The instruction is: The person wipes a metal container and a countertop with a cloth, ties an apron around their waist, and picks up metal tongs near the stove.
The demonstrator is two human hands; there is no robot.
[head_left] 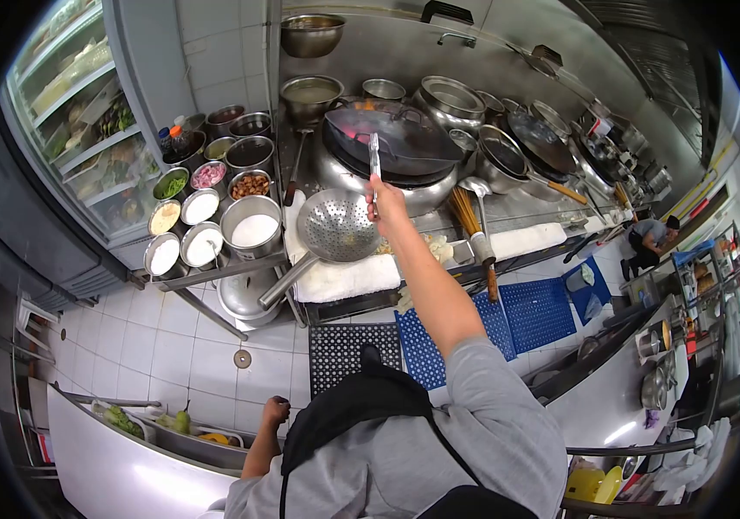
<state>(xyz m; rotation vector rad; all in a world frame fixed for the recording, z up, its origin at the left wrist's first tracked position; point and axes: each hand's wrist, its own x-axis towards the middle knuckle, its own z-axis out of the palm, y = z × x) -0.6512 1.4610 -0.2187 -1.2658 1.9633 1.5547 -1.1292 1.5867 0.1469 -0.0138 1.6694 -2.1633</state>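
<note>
My right hand (387,209) reaches forward over the stove, its fingers closed around metal tongs (375,154). The tongs point up toward a dark wok (400,138) on the burner; whether they touch it I cannot tell. A pinkish glow shows at the wok's left side. Just below and left of that hand, a perforated strainer (335,227) with a long metal handle rests on the counter edge by a white towel (348,281). My left hand (276,409) hangs low at my side, fingers curled, with nothing visible in it.
Left of the stove stand pots of ingredients, including a white-filled pot (253,229). A bamboo brush (474,227) and a ladle (476,188) lie to the right. Mats (539,313) cover the floor. A person (649,242) bends over at far right.
</note>
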